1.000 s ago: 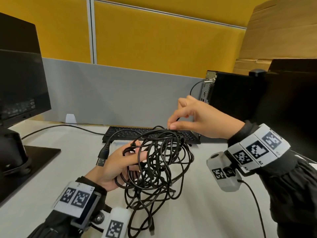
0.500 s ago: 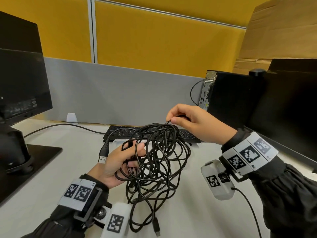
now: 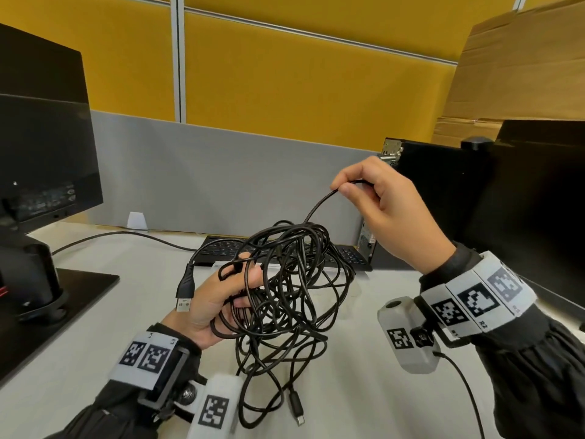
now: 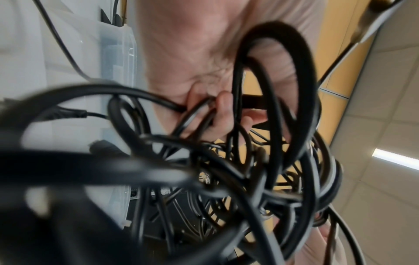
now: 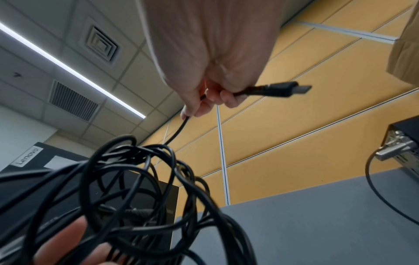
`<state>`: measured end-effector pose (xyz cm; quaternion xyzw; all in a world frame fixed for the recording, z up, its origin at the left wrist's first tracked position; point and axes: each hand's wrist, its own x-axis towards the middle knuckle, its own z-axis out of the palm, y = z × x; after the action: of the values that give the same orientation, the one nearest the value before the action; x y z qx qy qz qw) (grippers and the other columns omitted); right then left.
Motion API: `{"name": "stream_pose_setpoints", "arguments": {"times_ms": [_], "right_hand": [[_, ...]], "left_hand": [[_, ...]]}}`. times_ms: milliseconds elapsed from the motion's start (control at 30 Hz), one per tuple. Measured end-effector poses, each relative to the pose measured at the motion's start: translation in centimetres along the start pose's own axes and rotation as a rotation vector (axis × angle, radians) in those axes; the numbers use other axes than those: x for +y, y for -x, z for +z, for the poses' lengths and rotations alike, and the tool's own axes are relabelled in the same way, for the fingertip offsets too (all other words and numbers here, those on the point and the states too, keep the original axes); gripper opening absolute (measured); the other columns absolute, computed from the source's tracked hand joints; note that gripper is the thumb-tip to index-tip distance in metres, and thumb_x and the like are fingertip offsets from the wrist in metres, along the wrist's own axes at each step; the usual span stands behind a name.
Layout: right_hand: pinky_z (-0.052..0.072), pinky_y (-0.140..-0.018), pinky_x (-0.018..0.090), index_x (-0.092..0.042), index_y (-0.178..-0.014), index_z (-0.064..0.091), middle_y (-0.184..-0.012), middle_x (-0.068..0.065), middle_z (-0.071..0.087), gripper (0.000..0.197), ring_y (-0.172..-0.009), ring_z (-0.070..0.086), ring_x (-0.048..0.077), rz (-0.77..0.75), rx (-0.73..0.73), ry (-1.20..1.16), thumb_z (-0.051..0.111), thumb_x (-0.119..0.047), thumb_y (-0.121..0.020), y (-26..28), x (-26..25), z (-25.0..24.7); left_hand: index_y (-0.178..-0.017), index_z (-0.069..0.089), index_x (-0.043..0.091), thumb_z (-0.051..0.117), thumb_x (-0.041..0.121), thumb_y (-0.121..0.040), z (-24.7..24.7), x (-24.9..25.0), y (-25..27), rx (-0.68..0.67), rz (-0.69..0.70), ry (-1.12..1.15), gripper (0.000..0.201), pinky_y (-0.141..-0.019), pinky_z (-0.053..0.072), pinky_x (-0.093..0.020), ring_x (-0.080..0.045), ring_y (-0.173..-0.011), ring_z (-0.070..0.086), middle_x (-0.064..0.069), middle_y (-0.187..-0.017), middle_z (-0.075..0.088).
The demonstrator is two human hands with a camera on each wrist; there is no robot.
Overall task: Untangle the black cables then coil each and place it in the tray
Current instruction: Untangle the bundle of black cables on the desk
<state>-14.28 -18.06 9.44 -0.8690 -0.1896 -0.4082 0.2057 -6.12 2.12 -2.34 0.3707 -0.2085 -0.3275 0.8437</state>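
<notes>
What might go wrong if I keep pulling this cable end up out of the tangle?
The right hand pinches one strand that runs straight into the dense tangle; pulling harder may tighten knots. Loops wrap the left hand fingers and could cinch. Dangling plugs near the desk may snag.

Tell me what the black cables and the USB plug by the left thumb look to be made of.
Black cables: flexible rubbery or plastic sheath, smooth with a slight sheen, bending into loose loops. USB plug: moulded matte black plastic body with a bare, shiny metal tip, probably steel.
</notes>
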Motion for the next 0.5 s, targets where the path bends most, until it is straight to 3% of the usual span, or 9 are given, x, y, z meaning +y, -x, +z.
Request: {"name": "stream_pose_setpoints", "arguments": {"times_ms": [67, 133, 167, 200, 300, 367, 400, 433, 500], "right_hand": [[0.03, -0.063, 0.009, -0.024, -0.092, 0.058, -0.077, -0.019, 0.044, 0.014, -0.067, 0.042, -0.006, 0.001, 0.013, -0.004, 0.052, -0.011, -0.094, -0.1, -0.1, -0.1], [0.031, -0.063, 0.009, -0.024, -0.092, 0.058, -0.077, -0.019, 0.045, 0.014, -0.067, 0.042, -0.005, 0.016, 0.009, -0.006, 0.052, -0.011, -0.095, -0.2, -0.2, -0.3], [0.031, -0.063, 0.009, -0.024, -0.092, 0.059, -0.077, -0.019, 0.046, 0.014, -0.067, 0.043, -0.005, 0.03, 0.001, -0.012, 0.052, -0.011, -0.095, -0.2, -0.2, -0.3], [0.032, -0.064, 0.008, -0.023, -0.092, 0.059, -0.077, -0.019, 0.046, 0.014, -0.068, 0.045, -0.005, 0.045, -0.011, -0.02, 0.052, -0.011, -0.095, -0.3, -0.3, -0.4], [0.033, -0.063, 0.008, -0.023, -0.093, 0.06, -0.08, -0.019, 0.049, 0.013, -0.067, 0.047, -0.005, 0.074, -0.094, -0.042, 0.052, -0.013, -0.095, -0.3, -0.3, -0.1], [0.034, -0.064, 0.009, -0.025, -0.093, 0.059, -0.082, -0.02, 0.05, 0.013, -0.068, 0.047, -0.002, 0.072, -0.166, -0.039, 0.052, -0.015, -0.095, -0.2, -0.5, 0.4], [0.034, -0.064, 0.009, -0.026, -0.093, 0.059, -0.082, -0.02, 0.05, 0.013, -0.068, 0.047, -0.001, 0.068, -0.192, -0.042, 0.052, -0.015, -0.095, -0.2, -0.6, 0.7], [0.034, -0.065, 0.009, -0.026, -0.093, 0.059, -0.081, -0.02, 0.05, 0.013, -0.068, 0.047, -0.001, 0.067, -0.209, -0.051, 0.052, -0.015, -0.095, -0.1, -0.7, 0.9], [0.035, -0.064, 0.009, -0.025, -0.093, 0.06, -0.081, -0.018, 0.052, 0.013, -0.067, 0.048, 0.002, 0.077, -0.217, -0.078, 0.053, -0.014, -0.095, -0.2, -0.8, 1.1]], "left_hand": [[-0.061, 0.065, 0.017, 0.097, 0.017, -0.023, -0.6, 0.1, -0.1, -0.055, -0.003, 0.03, 0.05, -0.041, 0.039, -0.015, -0.005, -0.042, 0.046, 0.002, -0.063, 0.056], [-0.081, 0.066, 0.01, 0.085, 0.011, -0.058, -1.1, 0.1, -0.4, -0.162, -0.054, 0.149, 0.03, -0.054, 0.042, -0.019, -0.009, -0.053, 0.053, -0.003, -0.078, 0.061], [-0.099, 0.062, 0.007, 0.066, 0.009, -0.079, -1.0, 0.2, -0.2, -0.191, -0.022, 0.215, 0.02, -0.065, 0.04, -0.022, -0.012, -0.065, 0.057, -0.006, -0.092, 0.061], [-0.113, 0.055, 0.006, 0.049, 0.01, -0.09, -1.7, 0.4, 0.1, -0.139, 0.029, 0.205, 0.024, -0.073, 0.035, -0.024, -0.015, -0.077, 0.058, -0.009, -0.104, 0.058], [-0.13, 0.046, 0.007, 0.039, 0.018, -0.099, -2.5, -0.2, 0.4, -0.166, 0.067, 0.134, 0.034, -0.086, 0.036, -0.025, -0.014, -0.092, 0.056, -0.009, -0.121, 0.052], [-0.122, 0.057, 0.01, 0.054, 0.02, -0.093, -0.8, -0.4, 0.3, -0.266, 0.031, 0.154, 0.03, -0.079, 0.043, -0.023, -0.01, -0.081, 0.059, -0.006, -0.111, 0.059], [-0.108, 0.067, 0.014, 0.073, 0.023, -0.08, -0.5, 0.0, -0.1, -0.348, -0.017, 0.174, 0.03, -0.069, 0.046, -0.021, -0.006, -0.068, 0.058, -0.002, -0.099, 0.064], [-0.091, 0.074, 0.017, 0.088, 0.027, -0.057, -0.3, -0.1, -0.1, -0.282, -0.011, 0.125, 0.038, -0.058, 0.046, -0.02, -0.003, -0.054, 0.052, 0.0, -0.087, 0.066], [-0.069, 0.075, 0.02, 0.096, 0.029, -0.023, 0.4, -0.2, 0.4, -0.094, 0.073, -0.006, 0.052, -0.046, 0.043, -0.02, -0.002, -0.042, 0.042, 0.002, -0.073, 0.067]]}}
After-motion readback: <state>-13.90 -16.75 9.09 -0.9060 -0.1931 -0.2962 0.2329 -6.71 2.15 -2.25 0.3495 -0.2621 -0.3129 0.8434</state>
